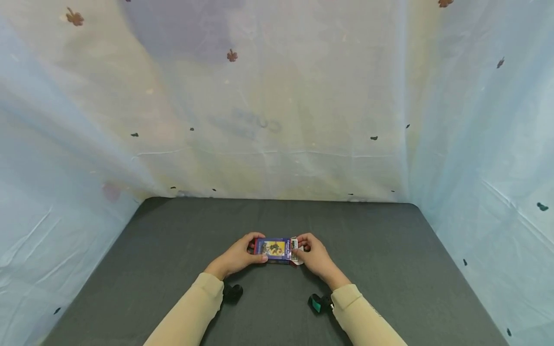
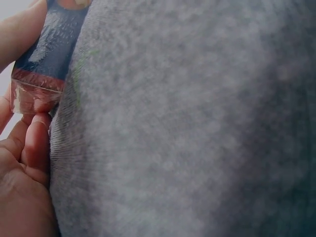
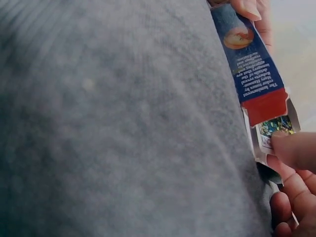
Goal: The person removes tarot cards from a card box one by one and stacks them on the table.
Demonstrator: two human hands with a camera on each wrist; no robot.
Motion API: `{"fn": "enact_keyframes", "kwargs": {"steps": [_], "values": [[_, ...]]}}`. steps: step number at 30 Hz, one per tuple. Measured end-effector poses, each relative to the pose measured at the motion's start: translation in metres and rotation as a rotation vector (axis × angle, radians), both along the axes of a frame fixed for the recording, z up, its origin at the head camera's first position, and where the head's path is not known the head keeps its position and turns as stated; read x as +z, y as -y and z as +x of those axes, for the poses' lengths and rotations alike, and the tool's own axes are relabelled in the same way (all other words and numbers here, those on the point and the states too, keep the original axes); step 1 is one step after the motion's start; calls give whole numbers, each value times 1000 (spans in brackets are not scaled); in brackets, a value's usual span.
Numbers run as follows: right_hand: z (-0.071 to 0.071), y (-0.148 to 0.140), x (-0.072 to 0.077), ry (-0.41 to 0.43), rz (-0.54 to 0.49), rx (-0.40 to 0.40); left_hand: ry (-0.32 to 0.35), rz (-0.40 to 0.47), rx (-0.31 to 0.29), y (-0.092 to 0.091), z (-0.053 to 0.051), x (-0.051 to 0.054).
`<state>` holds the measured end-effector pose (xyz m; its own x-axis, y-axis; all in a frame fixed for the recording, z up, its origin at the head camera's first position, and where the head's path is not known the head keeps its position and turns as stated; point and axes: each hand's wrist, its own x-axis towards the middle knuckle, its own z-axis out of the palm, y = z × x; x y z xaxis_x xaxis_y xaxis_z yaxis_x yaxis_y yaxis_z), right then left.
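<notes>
A small blue card box (image 1: 273, 248) with a yellow picture on its face is held flat just over the grey table, between both hands. My left hand (image 1: 239, 254) grips its left end, thumb on the near side and fingers behind. In the left wrist view, clear wrap covers that red end of the box (image 2: 52, 44). At the right end, the red flap (image 3: 265, 107) stands open and a stack of cards (image 3: 276, 127) shows inside. My right hand (image 1: 318, 258) pinches the cards there, thumb on the top card and fingers underneath.
The dark grey table (image 1: 372, 269) has rounded far corners. Pale plastic sheeting (image 1: 281, 144) with small leaf shapes hangs behind it and along both sides. Black straps with wrist cameras, such as the right one (image 1: 318, 303), sit under both sleeves.
</notes>
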<state>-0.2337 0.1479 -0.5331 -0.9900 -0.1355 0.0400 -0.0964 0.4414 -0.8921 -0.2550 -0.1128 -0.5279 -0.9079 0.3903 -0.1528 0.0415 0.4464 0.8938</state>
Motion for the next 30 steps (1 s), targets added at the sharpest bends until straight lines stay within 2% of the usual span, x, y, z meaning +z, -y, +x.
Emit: {"fn": "enact_keyframes", "kwargs": {"steps": [7, 14, 23, 27, 30], "values": [[2, 0, 4, 12, -104, -3, 2, 19, 0, 2, 0, -1], [8, -1, 22, 42, -169, 9, 4, 20, 4, 1, -1, -2], [2, -7, 1, 47, -161, -40, -2, 14, 7, 1, 0, -3], [2, -10, 2, 48, -177, -47, 0, 16, 12, 1, -1, -5], [5, -14, 8, 43, -185, -45, -1, 13, 12, 1, -1, -5]]}}
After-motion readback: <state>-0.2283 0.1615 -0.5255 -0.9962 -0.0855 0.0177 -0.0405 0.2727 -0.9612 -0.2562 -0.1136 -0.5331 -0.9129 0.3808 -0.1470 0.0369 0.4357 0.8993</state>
